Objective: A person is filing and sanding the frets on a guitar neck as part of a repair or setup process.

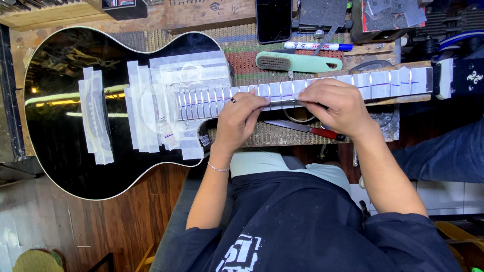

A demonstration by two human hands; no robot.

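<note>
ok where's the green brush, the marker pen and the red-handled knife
green brush point(297, 62): head view, middle of its handle
marker pen point(315, 46): head view, white barrel
red-handled knife point(326, 133): head view, red handle, just below the guitar neck

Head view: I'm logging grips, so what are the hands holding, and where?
Both hands, left hand and right hand, pinch a thin metal strip at its ends, laid along the taped guitar neck.

Both bare forearms reach away from the body and draw together at the hands. The left hand point(241, 118) sits knuckles up, fingers curled and pinched at the tips — a ring on one finger, a thin bracelet at the wrist. The right hand point(335, 105) lies just beside it to the right, palm down, fingers bent — its fingertips are probably pinched too.
</note>
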